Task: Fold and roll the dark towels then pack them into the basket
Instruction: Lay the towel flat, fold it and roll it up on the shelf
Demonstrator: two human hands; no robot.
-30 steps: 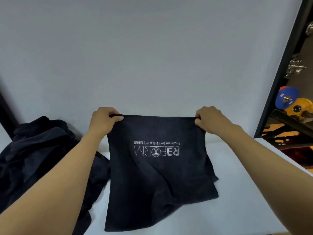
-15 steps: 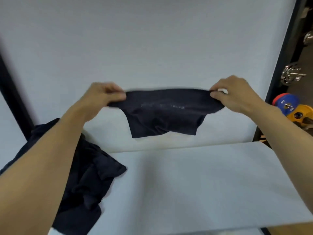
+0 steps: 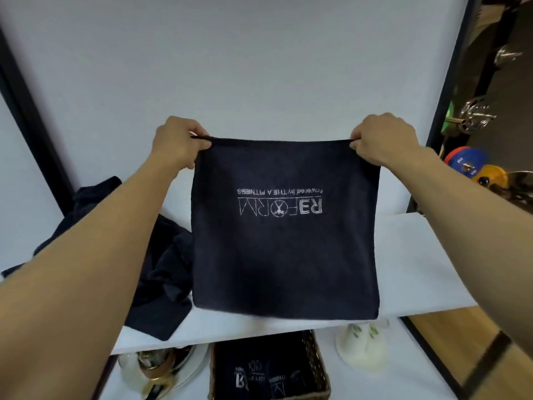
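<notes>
A dark towel (image 3: 284,255) with an upside-down white logo hangs flat in the air above the white shelf. My left hand (image 3: 178,144) pinches its top left corner and my right hand (image 3: 380,140) pinches its top right corner. The towel's lower edge hangs near the shelf's front edge. A heap of more dark towels (image 3: 161,272) lies on the shelf at the left, partly hidden by my left forearm. Below the shelf stands a wicker basket (image 3: 317,359) with rolled dark towels (image 3: 259,373) inside.
The white shelf (image 3: 418,261) runs right of the towel. On the lower level a white ceramic piece (image 3: 364,347) sits right of the basket and a glass and gold object (image 3: 153,368) sits left. Weight plates (image 3: 473,166) lie at the far right behind a black frame (image 3: 450,82).
The towel was flicked up and bunched between my hands half a second ago. It now hangs spread flat again, and the view has tilted down to show the basket below.
</notes>
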